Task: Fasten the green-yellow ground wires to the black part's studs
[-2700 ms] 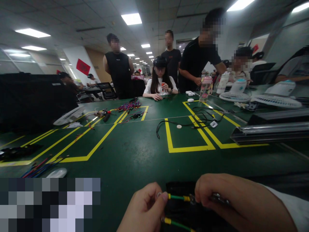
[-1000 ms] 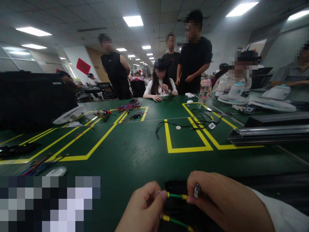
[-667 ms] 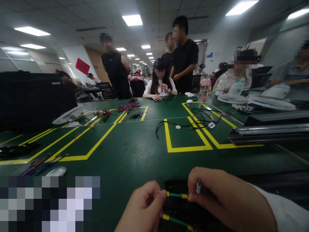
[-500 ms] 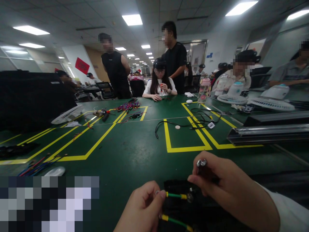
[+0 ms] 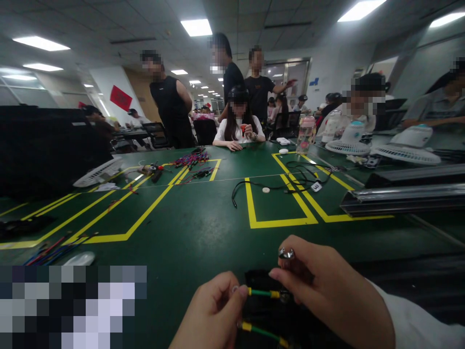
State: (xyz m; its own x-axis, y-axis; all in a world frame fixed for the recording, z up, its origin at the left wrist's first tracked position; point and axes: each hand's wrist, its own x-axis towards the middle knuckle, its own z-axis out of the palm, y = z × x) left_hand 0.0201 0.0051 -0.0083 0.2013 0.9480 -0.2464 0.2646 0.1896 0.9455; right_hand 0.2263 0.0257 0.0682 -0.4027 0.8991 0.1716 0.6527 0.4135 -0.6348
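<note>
At the lower middle, my left hand [image 5: 212, 308] pinches the end of a short green wire [image 5: 260, 293] with yellow sleeves, where a small ring shows between thumb and finger. A second green wire [image 5: 264, 332] of the same kind runs below it, close to my left fingers. My right hand [image 5: 323, 286] is curled just to the right and holds small shiny metal pieces [image 5: 286, 253] by the fingertips; their exact kind is unclear. The upper wire's far end meets a dark metal fitting, partly hidden under my right hand, over a black surface [image 5: 259, 276].
Metal profiles [image 5: 399, 196] lie at the right. Black cables [image 5: 290, 184] and bundled coloured wires [image 5: 51, 249] rest on the green table [image 5: 203, 218] with yellow tape lines. A bottle [image 5: 305, 135] and fans [image 5: 350, 140] stand farther back. A person sits opposite [image 5: 239, 123].
My right hand has moved left and slightly down with the metal pieces, closer to my left hand. The left hand stays nearly still. Behind, standing people have shifted.
</note>
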